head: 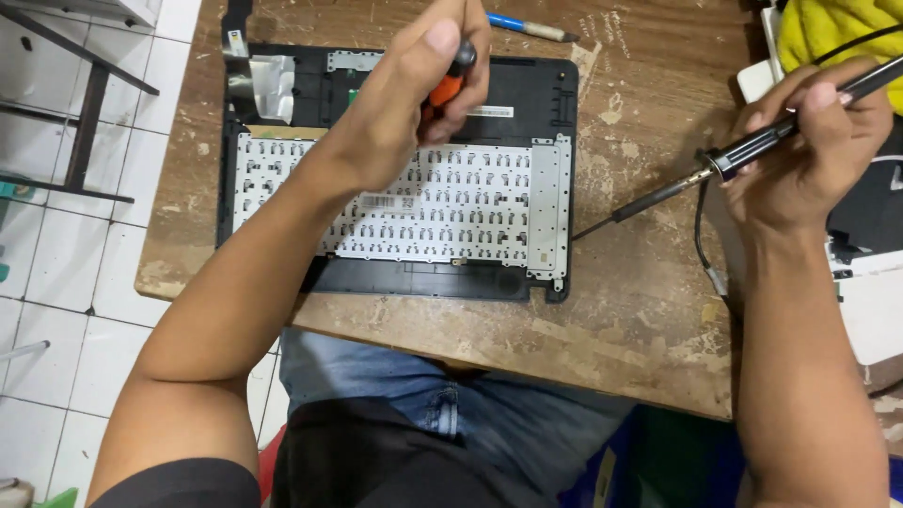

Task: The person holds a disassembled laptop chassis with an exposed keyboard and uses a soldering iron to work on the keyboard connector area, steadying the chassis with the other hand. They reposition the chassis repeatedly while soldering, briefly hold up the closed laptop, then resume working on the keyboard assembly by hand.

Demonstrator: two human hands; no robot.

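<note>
**Two tools over an opened laptop keyboard**

Head camera, looking down: a laptop palmrest assembly (395, 179) lies face down across the upper centre of the frame on a worn wooden table (640, 320), its white metal keyboard backplate (404, 202) turned up. The left hand (404, 103), upper centre, is closed around a screwdriver with an orange and black handle (453, 80); thumb and fingers wrap the grip fully, and the tip is hidden behind the hand, somewhere over the top edge of the backplate. The right hand (814, 155), at the right edge, is curled shut on the black handle of a soldering iron (743, 155), held pen-fashion, its thin tip pointing down-left and ending just beside the backplate's right edge, apparently clear of it. The iron's cord (704, 240) loops down toward the table's lower right.

A strip of silver foil (263, 85) sits at the assembly's upper left corner, a blue pen (527, 26) lies at the top edge, and a yellow cloth (837, 33) fills the upper right corner. White floor tiles (56, 254) show at the left.

By the look of it, the work stands at freeing the backplate from the black frame, with the iron not yet applied. The next move would call for a steady tip placed on a single fixing point, while the left hand keeps its tool off the thin metal.
</note>
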